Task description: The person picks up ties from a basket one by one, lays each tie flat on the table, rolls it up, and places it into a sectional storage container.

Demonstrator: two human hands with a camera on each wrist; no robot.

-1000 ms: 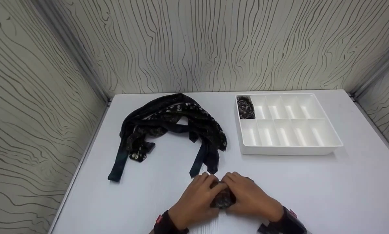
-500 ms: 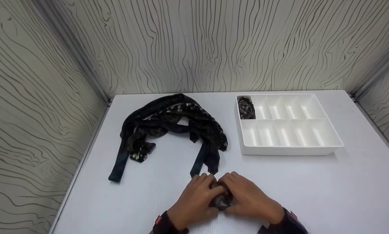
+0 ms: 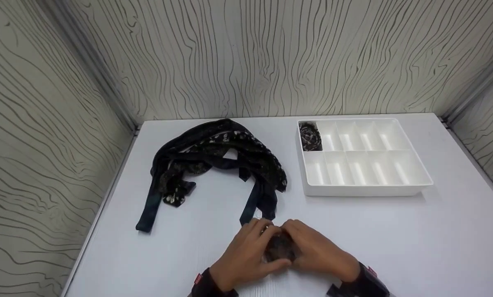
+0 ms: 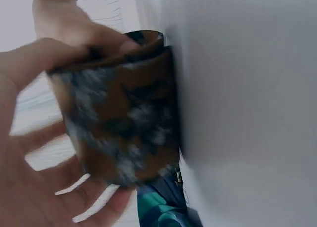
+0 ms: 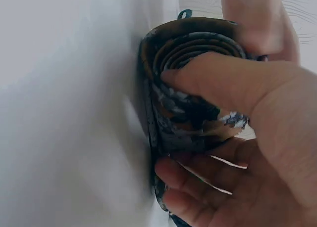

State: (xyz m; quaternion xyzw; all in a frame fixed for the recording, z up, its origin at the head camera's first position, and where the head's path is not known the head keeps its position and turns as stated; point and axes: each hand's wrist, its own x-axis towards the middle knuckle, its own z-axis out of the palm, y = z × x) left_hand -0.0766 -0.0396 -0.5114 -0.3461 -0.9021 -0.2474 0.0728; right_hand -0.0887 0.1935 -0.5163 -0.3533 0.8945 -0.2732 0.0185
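A rolled necktie (image 3: 279,246) with a flower pattern lies on the white table near its front edge, between my two hands. My left hand (image 3: 248,253) holds its left side, fingers over the far part and thumb at the near part. Brown cloth with grey flowers shows on the roll (image 4: 124,118) in the left wrist view. My right hand (image 3: 318,249) grips the other side. In the right wrist view its thumb (image 5: 213,76) presses on the coiled end, with the fingers at the far end. The roll's underside is hidden.
A loose heap of dark neckties (image 3: 226,144), some flowered, arches across the back left; its ends hang towards my hands. At the back right stands a white divided tray (image 3: 366,190). One coiled necktie (image 3: 311,138) fills its back left compartment. Patterned walls (image 3: 263,57) enclose the table.
My left thumb has shifted from over the roll to its near side, and the left fingers have spread round it. The right hand stays nearly in place. Heap and tray are unchanged.
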